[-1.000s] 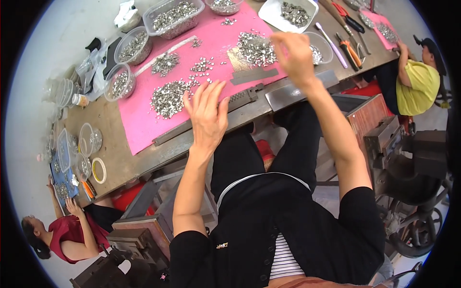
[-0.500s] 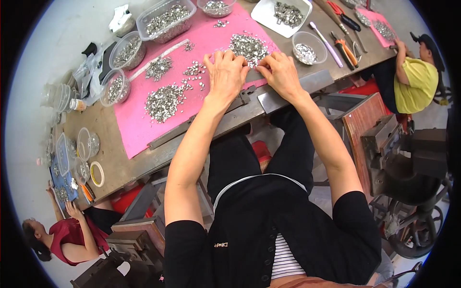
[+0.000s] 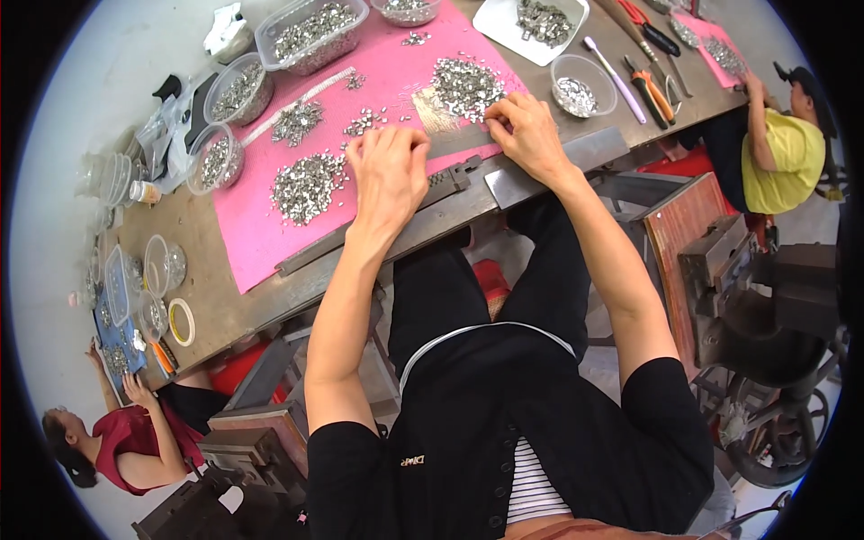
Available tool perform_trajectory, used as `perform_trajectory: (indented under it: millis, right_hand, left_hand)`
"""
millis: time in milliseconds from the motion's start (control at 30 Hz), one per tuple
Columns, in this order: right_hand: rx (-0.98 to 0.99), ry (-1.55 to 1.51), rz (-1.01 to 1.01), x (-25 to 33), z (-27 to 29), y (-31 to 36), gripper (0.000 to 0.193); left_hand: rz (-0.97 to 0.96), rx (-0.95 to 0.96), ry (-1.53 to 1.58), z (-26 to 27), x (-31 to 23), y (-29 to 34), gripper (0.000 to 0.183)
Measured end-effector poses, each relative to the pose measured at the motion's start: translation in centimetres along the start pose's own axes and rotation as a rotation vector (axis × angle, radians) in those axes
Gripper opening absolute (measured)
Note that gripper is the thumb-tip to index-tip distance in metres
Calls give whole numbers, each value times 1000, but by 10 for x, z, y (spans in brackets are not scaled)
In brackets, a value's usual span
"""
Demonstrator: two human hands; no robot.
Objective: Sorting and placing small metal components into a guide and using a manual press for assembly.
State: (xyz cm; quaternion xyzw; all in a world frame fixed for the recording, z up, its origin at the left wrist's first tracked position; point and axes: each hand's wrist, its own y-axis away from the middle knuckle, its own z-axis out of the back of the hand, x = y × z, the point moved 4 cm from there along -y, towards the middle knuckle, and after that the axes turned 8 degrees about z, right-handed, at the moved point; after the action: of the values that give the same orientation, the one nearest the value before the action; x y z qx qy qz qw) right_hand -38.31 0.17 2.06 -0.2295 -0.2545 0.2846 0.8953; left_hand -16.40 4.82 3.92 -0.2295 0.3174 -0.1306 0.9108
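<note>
Nearest, along the front edge of the counter (image 3: 211, 310), a dark metal bar with a notched block (image 3: 451, 183), just beside the left hand (image 3: 389, 175). Left hand with fingers bent inward; right hand (image 3: 533, 142) with thumb and index finger drawn together; cannot tell whether gripping anything small. Between both hands, a flat grey strip (image 3: 459, 142) on the pink mat (image 3: 252, 252). Just left of the left hand, one heap of metal pieces (image 3: 306, 189); beyond the strip, a second heap (image 3: 468, 88), close to the right fingertips. Farther, a rectangular clear tub (image 3: 335, 52) with similar pieces inside.
</note>
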Motion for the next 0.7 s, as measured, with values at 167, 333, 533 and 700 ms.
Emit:
perform_trajectory:
  millis: [167, 333, 533, 700]
  right_hand:
    - [-26, 46, 70, 3, 0, -2, 7]
    - [-14, -171, 172, 40, 5, 0, 9]
    - [15, -233, 328, 84, -6, 10, 18]
    - [19, -134, 404, 89, -11, 13, 19]
  left_hand:
    - [94, 49, 25, 17, -3, 32, 5]
    - [50, 22, 81, 16, -9, 44, 9]
    - [-10, -9, 35, 8, -11, 43, 13]
    - [-23, -19, 21, 8, -11, 44, 15]
